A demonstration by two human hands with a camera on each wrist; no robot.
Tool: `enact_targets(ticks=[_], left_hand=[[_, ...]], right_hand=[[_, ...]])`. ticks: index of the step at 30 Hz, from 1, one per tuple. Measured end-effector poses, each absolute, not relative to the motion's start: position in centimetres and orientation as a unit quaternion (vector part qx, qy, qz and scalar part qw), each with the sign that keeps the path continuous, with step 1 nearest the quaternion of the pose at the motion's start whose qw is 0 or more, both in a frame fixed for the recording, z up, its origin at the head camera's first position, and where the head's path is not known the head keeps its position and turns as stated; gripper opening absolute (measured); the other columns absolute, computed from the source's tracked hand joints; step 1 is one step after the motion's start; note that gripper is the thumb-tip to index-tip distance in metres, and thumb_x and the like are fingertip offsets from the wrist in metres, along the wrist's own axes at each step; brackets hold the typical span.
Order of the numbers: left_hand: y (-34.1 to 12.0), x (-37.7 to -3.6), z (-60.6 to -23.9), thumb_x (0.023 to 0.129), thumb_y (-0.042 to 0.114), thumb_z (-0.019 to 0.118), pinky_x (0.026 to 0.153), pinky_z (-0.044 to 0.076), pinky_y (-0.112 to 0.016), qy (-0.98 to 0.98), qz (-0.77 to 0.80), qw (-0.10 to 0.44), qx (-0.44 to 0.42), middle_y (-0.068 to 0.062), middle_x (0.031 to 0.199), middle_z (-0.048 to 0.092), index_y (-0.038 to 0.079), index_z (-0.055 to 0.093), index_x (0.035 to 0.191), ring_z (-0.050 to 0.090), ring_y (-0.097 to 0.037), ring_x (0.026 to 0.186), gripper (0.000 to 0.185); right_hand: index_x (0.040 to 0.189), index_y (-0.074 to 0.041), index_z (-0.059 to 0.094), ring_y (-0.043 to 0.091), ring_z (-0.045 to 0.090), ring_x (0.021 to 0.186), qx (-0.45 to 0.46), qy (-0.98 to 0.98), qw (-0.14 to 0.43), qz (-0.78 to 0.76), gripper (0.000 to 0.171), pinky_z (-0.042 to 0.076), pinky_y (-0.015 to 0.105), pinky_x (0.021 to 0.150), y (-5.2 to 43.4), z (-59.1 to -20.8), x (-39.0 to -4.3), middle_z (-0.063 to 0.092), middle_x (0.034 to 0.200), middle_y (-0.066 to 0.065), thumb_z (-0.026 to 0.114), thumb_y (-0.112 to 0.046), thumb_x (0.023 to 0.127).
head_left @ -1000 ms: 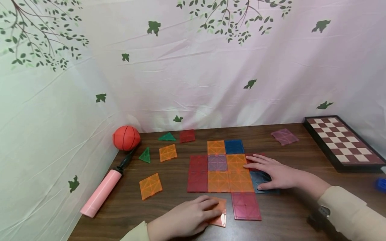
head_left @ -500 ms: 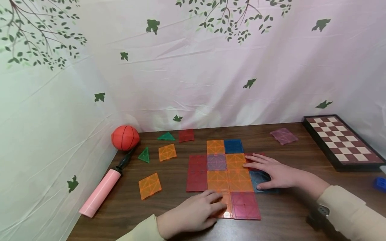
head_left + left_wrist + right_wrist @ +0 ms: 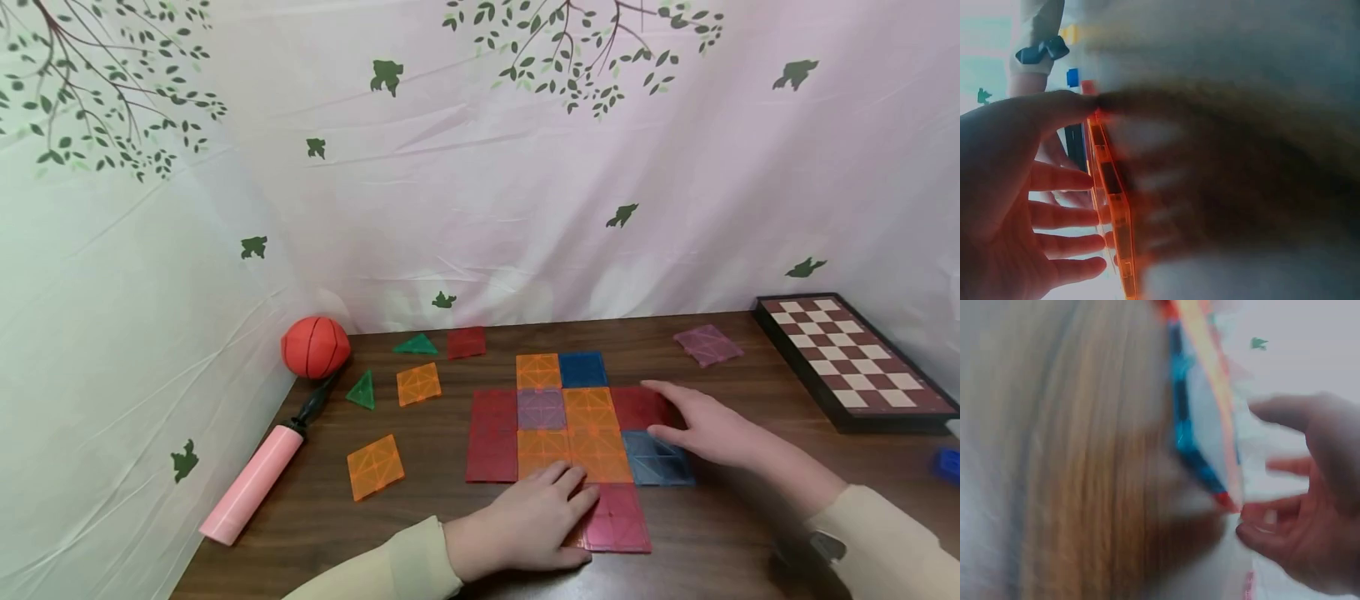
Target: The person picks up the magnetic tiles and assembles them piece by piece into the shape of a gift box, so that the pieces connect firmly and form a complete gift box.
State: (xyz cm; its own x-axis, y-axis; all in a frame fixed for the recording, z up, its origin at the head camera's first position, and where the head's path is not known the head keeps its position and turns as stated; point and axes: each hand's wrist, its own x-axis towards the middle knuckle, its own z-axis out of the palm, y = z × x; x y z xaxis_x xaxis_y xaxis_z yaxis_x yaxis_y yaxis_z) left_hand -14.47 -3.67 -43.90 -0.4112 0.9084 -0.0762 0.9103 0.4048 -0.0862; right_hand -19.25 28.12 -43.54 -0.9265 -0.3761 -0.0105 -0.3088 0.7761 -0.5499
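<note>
A flat patch of translucent square tiles (image 3: 588, 410) lies on the wooden table (image 3: 420, 517), in orange, red, blue and purple. My left hand (image 3: 536, 518) lies flat with straight fingers on an orange tile (image 3: 1115, 212), which it mostly hides in the head view. That tile sits beside the magenta tile (image 3: 618, 517) at the patch's near edge. My right hand (image 3: 693, 425) rests open at the right side. Its fingers touch the red tile (image 3: 636, 407) and lie just above the grey-blue tile (image 3: 660, 462). Both wrist views are blurred.
Loose tiles lie to the left: two orange squares (image 3: 375, 464) (image 3: 417, 383), two green triangles (image 3: 362, 389) (image 3: 415, 343) and a red square (image 3: 466, 342). A purple square (image 3: 708, 344) lies back right. An orange ball (image 3: 315, 346), a pink pump (image 3: 251, 483) and a chessboard (image 3: 855, 358) flank the patch.
My left hand slid the orange tile up and to the right, against the magenta tile and the orange row. My right hand drew back to the right, uncovering the red and grey-blue tiles.
</note>
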Motion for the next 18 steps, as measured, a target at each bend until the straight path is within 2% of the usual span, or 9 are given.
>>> enact_targets(ticks=[3,5,10,13,18], left_hand=[[-3.4,-14.5,-44.0,0.097,0.060,0.056,0.109,0.040,-0.029,0.831,-0.071,-0.018,0.552,-0.006,0.142,0.054,0.014,0.054,0.147,0.050,-0.021,0.128,0.068],[-3.3,-14.5,-44.0,0.098,0.059,0.056,0.108,0.041,-0.028,0.825,-0.084,-0.033,0.559,-0.006,0.139,0.055,0.013,0.056,0.146,0.052,-0.020,0.125,0.066],[-3.2,-14.5,-43.9,0.100,0.056,0.053,0.106,0.043,-0.029,0.813,-0.104,-0.056,0.570,-0.008,0.139,0.057,0.011,0.056,0.146,0.054,-0.022,0.124,0.064],[-3.3,-14.5,-43.9,0.102,0.055,0.051,0.107,0.042,-0.029,0.814,-0.098,-0.043,0.571,-0.009,0.141,0.056,0.010,0.056,0.146,0.053,-0.022,0.126,0.064],[-3.4,-14.6,-43.5,0.105,0.054,0.045,0.112,0.037,-0.028,0.819,-0.083,0.008,0.567,-0.009,0.149,0.051,0.011,0.052,0.150,0.049,-0.024,0.135,0.063]], right_hand=[[0.150,0.002,0.039,0.048,0.054,0.121,-0.126,0.937,0.082,-0.315,0.072,0.050,0.063,0.092,28.4,-43.0,-18.4,0.053,0.138,0.034,0.067,-0.040,0.099],[0.151,0.001,0.037,0.050,0.052,0.123,-0.112,0.922,0.113,-0.352,0.069,0.049,0.063,0.092,28.6,-42.9,-17.8,0.050,0.140,0.035,0.064,-0.038,0.101],[0.155,-0.003,0.034,0.054,0.034,0.135,-0.100,0.856,0.184,-0.472,0.063,0.039,0.068,0.102,28.5,-42.9,-17.1,0.031,0.153,0.036,0.058,-0.032,0.104],[0.155,-0.002,0.033,0.051,0.032,0.135,-0.078,0.825,0.188,-0.528,0.060,0.039,0.064,0.104,28.5,-43.2,-17.0,0.029,0.154,0.033,0.055,-0.029,0.106],[0.154,0.000,0.031,0.047,0.035,0.136,-0.056,0.778,0.155,-0.606,0.057,0.049,0.046,0.102,28.6,-43.3,-17.0,0.022,0.157,0.031,0.055,-0.020,0.106]])
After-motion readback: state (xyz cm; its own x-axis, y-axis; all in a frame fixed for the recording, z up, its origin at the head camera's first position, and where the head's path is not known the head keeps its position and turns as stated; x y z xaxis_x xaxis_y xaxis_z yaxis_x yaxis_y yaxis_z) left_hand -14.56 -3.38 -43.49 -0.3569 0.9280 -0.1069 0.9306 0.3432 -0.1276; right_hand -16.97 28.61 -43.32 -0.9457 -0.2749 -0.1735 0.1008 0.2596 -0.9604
